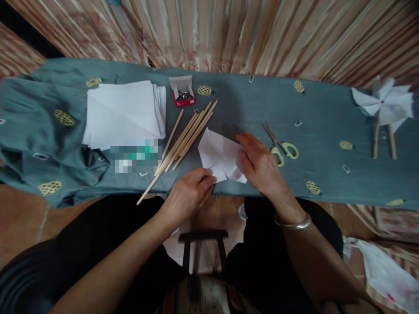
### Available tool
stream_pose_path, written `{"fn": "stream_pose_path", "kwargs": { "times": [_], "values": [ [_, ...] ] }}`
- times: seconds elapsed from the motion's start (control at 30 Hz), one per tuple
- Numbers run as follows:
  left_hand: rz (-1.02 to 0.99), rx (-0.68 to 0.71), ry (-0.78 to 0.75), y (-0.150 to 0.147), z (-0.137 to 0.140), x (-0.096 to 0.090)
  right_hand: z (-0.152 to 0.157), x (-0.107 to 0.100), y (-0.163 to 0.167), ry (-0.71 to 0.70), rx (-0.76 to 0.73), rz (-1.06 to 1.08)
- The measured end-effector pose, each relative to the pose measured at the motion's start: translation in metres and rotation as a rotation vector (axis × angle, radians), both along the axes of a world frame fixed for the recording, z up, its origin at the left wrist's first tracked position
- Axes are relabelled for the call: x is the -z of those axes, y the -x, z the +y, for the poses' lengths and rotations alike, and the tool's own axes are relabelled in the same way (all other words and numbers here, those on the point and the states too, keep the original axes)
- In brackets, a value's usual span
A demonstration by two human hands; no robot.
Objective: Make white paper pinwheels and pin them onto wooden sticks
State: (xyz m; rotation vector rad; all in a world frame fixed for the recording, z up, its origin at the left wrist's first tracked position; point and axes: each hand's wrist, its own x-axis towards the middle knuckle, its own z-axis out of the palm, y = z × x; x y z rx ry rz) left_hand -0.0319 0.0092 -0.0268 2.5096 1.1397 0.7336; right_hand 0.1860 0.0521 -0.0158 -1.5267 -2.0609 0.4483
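Note:
A cut sheet of white paper lies near the front edge of the table, with slits and a lifted corner. My left hand pinches its lower left corner between thumb and fingers. At the paper's right edge rests my right hand, thumb and fingers apart, touching the sheet. Just beyond that hand are scissors with pale green handles, blades slightly apart. Left of the paper lies a bundle of wooden sticks, one of them sticking out over the front edge.
A stack of white paper lies on the left, with a blurred-out patch below it. Behind the sticks stands an open red box of small metal pieces. White paper pinwheels on sticks lie far right on the green tablecloth.

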Motion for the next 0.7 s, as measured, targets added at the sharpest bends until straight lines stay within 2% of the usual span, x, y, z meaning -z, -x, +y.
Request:
{"fn": "stream_pose_path", "kwargs": {
  "times": [0.13, 0.33, 0.57, 0.7],
  "values": [
    [0.024, 0.007, -0.016, 0.001, 0.001, -0.003, 0.01, -0.001, -0.001, 0.009, -0.047, -0.034],
    [0.076, 0.043, -0.101, 0.003, 0.0, -0.007, 0.014, -0.009, -0.011, 0.094, 0.043, -0.035],
    [0.116, 0.058, -0.137, 0.003, 0.002, -0.009, 0.02, 0.0, -0.005, 0.033, -0.13, 0.016],
    [0.137, 0.051, -0.146, 0.002, 0.004, -0.011, 0.021, -0.006, 0.0, 0.08, -0.07, 0.012]
  ]
}}
